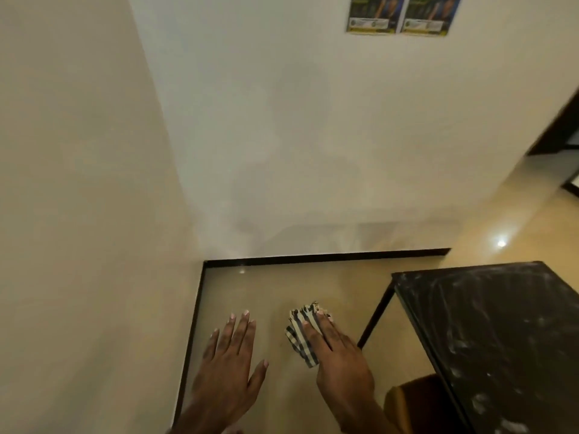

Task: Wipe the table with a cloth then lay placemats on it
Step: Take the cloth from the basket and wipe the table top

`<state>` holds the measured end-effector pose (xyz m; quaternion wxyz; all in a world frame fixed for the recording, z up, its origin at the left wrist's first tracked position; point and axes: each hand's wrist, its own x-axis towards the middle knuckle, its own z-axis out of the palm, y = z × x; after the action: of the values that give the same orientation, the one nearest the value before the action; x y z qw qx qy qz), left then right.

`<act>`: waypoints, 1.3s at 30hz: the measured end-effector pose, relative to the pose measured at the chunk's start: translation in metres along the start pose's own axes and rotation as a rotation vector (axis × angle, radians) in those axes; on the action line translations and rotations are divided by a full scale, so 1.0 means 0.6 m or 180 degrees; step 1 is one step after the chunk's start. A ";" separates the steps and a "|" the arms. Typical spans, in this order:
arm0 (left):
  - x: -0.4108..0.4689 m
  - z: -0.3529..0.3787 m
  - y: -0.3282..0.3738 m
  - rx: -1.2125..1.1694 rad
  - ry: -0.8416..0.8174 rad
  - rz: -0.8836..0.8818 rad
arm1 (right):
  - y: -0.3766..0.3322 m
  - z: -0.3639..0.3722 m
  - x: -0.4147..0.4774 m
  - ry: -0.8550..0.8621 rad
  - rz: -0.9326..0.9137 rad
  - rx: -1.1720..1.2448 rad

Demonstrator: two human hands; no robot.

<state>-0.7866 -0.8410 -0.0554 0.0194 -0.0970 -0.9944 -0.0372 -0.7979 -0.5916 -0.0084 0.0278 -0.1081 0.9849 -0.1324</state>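
My right hand point(340, 355) holds a crumpled black-and-white striped cloth point(300, 328) in the air above the floor, left of the table; the cloth sticks out under and beyond my fingers. My left hand point(230, 355) is stretched out beside it with straight, spread fingers and holds nothing. The black table point(501, 324) stands at the right, its dark top streaked with white dusty smears and spots. Neither hand touches the table. No placemats are in view.
A tan chair seat point(413, 399) shows below the table's left edge. The white wall meets the glossy beige floor at a dark baseboard point(313, 256) just ahead. Two posters point(401, 14) hang high on the wall. A dark doorway point(560, 126) is at far right.
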 end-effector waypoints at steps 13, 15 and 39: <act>0.429 0.007 0.072 0.0137 -0.0159 0.1813 | 0.149 -0.034 0.131 0.0125 0.1672 0.0543; 0.483 0.028 0.122 0.0136 -0.0222 0.2007 | 0.193 -0.037 0.141 0.0224 0.1863 0.0406; 0.811 0.139 0.717 0.0182 -0.1650 0.4749 | 0.499 -0.056 0.136 0.0910 0.4641 0.0595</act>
<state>-1.1825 -0.3203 -0.0858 -0.1907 -0.7435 -0.6401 0.0350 -0.9420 -0.3193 -0.0581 -0.0106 0.5932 0.7855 -0.1762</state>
